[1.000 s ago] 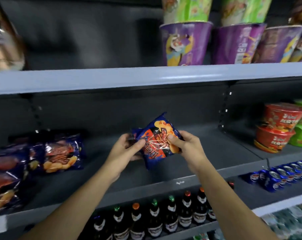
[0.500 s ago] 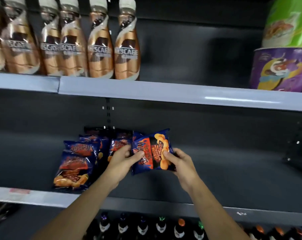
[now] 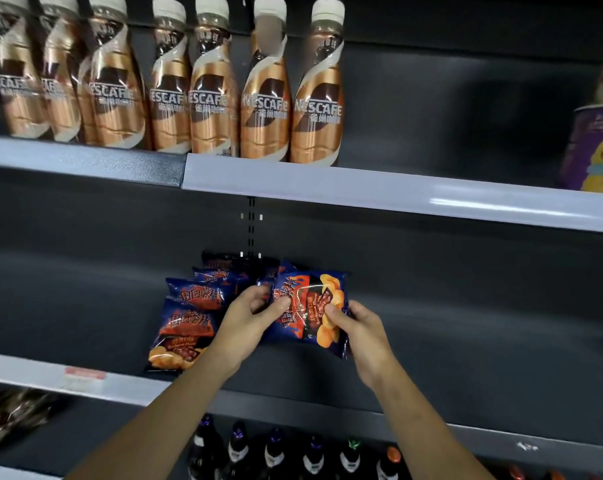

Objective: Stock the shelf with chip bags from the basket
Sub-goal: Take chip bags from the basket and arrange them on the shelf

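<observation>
chip bag (image 3: 308,308) pinched between left hand (image 3: 249,323) and right hand (image 3: 360,332) fingers, over the shelf (image 3: 466,323)

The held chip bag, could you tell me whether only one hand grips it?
No, the left hand and the right hand both pinch the chip bag.

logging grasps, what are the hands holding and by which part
One chip bag: left hand grips its left edge, right hand its right edge.
</observation>
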A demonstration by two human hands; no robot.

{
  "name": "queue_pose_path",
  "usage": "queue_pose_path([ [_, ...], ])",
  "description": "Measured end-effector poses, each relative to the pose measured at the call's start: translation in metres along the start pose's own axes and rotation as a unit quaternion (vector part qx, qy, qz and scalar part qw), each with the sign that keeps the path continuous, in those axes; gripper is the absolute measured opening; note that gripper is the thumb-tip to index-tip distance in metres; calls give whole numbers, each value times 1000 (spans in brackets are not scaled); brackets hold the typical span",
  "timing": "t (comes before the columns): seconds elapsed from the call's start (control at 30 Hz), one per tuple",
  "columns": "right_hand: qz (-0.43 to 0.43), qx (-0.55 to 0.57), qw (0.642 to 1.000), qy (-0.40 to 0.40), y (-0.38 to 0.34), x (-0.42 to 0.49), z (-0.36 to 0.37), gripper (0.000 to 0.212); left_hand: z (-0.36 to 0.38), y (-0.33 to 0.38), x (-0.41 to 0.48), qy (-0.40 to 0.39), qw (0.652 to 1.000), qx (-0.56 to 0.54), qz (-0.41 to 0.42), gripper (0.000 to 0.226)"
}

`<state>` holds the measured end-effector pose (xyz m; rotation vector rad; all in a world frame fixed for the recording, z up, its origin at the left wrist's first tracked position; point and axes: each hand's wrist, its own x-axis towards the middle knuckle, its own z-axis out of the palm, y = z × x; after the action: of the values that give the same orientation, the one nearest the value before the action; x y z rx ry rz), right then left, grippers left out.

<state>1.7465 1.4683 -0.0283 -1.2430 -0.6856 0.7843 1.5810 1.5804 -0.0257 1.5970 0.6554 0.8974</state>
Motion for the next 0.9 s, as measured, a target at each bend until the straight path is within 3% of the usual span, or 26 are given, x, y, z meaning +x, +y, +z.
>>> queue_pose_path([
  [0.1, -2, 20, 1000, 19, 4, 2, -1, 24, 2, -2, 2, 9, 999, -32, 1, 22],
  [0.23, 5, 91, 995, 39, 8, 4, -5, 23, 7, -5, 1, 15, 992, -124, -20, 44],
  [0.33, 22, 137, 990, 37, 11, 3, -5, 30, 9, -8, 1, 0, 985, -166, -46, 46],
  [0.43, 38, 174, 984, 20, 16, 1, 0, 37, 15, -6, -1, -39, 984, -166, -55, 53],
  [0.5, 44, 188, 981, 2, 18, -2, 4, 41, 19, -4, -1, -62, 985, -153, -46, 43],
  [0.67, 36, 155, 987, -36, 25, -7, -2, 45, 19, 0, 3, -38, 990, -135, -22, 35],
  [0.77, 24, 136, 990, -4, 24, -5, -12, 57, 13, 1, 7, -23, 994, -105, -17, 30],
  [0.9, -1, 84, 996, 24, 20, -2, -19, 57, 9, 2, 7, -27, 998, -63, -4, 25],
])
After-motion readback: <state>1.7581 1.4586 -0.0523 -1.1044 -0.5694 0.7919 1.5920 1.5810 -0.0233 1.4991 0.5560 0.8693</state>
